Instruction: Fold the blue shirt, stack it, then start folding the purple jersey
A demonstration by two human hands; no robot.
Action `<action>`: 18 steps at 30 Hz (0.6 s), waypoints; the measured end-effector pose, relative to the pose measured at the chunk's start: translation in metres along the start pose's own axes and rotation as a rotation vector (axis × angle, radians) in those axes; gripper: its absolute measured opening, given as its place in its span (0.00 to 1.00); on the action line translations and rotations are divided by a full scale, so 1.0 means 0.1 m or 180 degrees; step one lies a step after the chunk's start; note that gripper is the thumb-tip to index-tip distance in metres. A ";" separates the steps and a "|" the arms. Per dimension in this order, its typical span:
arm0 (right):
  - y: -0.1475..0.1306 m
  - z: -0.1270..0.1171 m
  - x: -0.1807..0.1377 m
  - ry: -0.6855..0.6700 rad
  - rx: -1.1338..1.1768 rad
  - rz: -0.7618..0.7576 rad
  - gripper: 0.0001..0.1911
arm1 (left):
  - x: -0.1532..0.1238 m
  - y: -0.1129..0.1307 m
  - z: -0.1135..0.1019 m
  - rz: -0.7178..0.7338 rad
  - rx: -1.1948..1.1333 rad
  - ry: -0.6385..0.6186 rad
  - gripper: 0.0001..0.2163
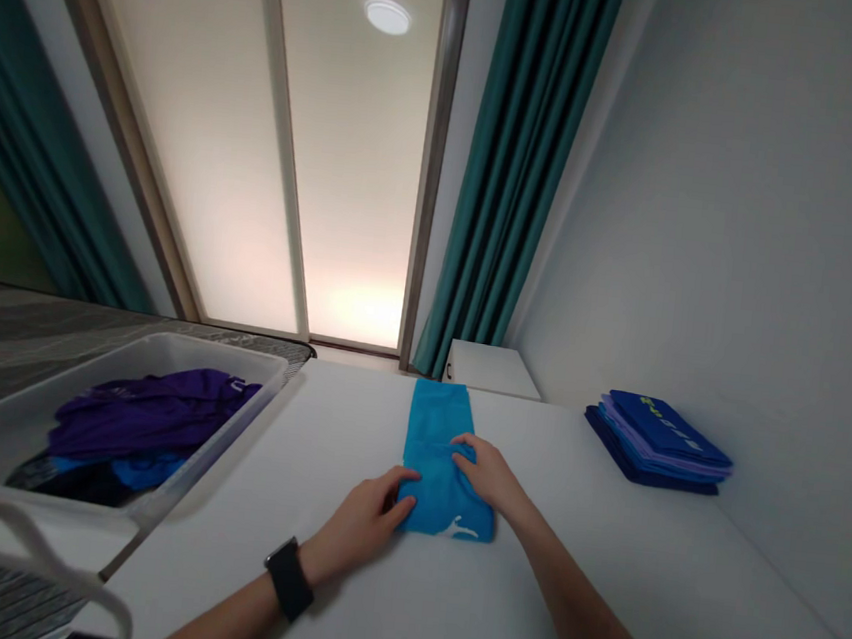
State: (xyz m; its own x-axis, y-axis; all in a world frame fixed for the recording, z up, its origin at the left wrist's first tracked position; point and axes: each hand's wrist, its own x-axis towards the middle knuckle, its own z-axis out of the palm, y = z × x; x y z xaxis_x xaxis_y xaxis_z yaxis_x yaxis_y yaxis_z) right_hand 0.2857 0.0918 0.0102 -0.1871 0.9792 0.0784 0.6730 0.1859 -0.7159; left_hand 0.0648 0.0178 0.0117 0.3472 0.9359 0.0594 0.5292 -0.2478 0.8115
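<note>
A bright blue shirt point(441, 411), folded into a long narrow strip with a white leaping-animal logo near its front end, lies on the white table point(519, 610). My left hand point(366, 515), with a black watch on its wrist, holds the left edge of the cloth between curled fingers and thumb. On the right side, the fingers of my right hand point(485, 473) are bent and pinch the cloth around the middle of the strip. Exactly how much fabric each hand grips is partly hidden.
A neat stack of folded clothes point(659, 442) in blues and lilac sits at the table's right, by the wall. To the left is a white plastic bin point(231, 462) with a purple garment point(161, 415) and other clothes. A white cabinet point(493, 368) stands beyond the table.
</note>
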 end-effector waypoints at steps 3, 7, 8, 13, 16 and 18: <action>0.04 0.09 -0.01 0.0052 -0.0421 -0.0078 0.14 | 0.01 0.01 0.04 0.0011 0.0425 0.0086 0.14; 0.02 0.18 -0.07 0.0105 -0.0942 -0.0211 0.15 | 0.00 0.03 0.08 0.0073 0.0883 0.0158 0.13; 0.02 0.20 -0.08 0.0119 -0.1057 -0.0200 0.15 | -0.01 0.04 0.08 0.0077 0.0938 0.0159 0.12; -0.01 0.26 -0.14 0.0236 -0.1414 0.0022 0.15 | -0.02 0.06 0.07 0.0086 0.0899 0.0087 0.12; 0.01 0.23 -0.16 0.0379 -0.1225 0.0030 0.18 | -0.02 0.04 0.06 0.0129 0.0828 0.0085 0.12; 0.05 0.18 -0.17 0.0468 -0.0973 0.0015 0.20 | -0.01 0.03 0.07 0.0150 0.0784 0.0104 0.13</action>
State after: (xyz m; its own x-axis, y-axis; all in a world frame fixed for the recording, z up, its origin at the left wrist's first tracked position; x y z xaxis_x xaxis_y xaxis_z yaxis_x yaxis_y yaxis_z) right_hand 0.2791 0.0741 -0.0071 -0.0934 0.9772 0.1907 0.8613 0.1753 -0.4770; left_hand 0.0714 0.0139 0.0101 0.3530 0.9284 0.1158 0.6872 -0.3412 0.6414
